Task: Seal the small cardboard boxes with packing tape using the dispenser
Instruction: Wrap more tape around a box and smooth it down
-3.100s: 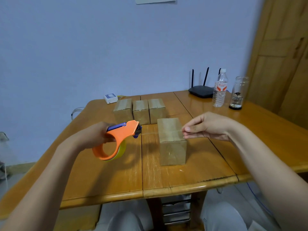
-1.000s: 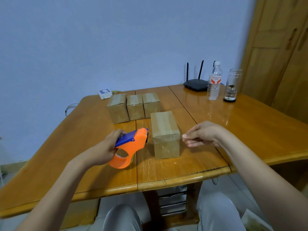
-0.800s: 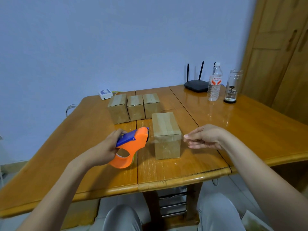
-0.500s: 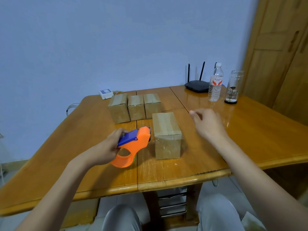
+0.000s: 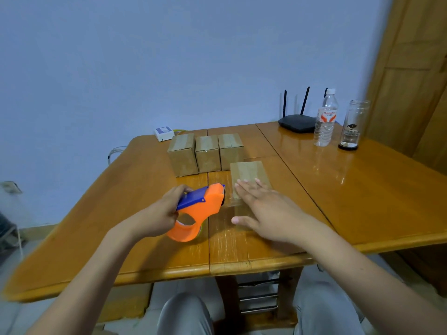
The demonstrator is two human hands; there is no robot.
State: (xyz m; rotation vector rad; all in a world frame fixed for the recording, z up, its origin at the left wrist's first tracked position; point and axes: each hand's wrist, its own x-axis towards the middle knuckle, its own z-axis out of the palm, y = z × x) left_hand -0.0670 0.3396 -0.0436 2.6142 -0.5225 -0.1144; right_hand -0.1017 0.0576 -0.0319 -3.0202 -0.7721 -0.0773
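Observation:
A small cardboard box (image 5: pixel 249 171) with tape along its top lies near the middle of the wooden table (image 5: pixel 362 189). My right hand (image 5: pixel 263 209) lies flat on the box's near end, fingers straight and spread. My left hand (image 5: pixel 159 213) grips the orange and blue tape dispenser (image 5: pixel 200 209) just left of that box, its nose close to the box's side. Three more taped cardboard boxes (image 5: pixel 206 153) stand in a row behind it.
At the back right of the table stand a black router (image 5: pixel 296 123), a plastic water bottle (image 5: pixel 325 119) and a glass jar (image 5: pixel 350 126). A small white device (image 5: pixel 164 132) sits at the back edge behind the boxes. My knees show below the table's front edge.
My right hand swung away to the right of the box, then came back and now presses flat on its near top. The dispenser in my left hand stayed beside the box.

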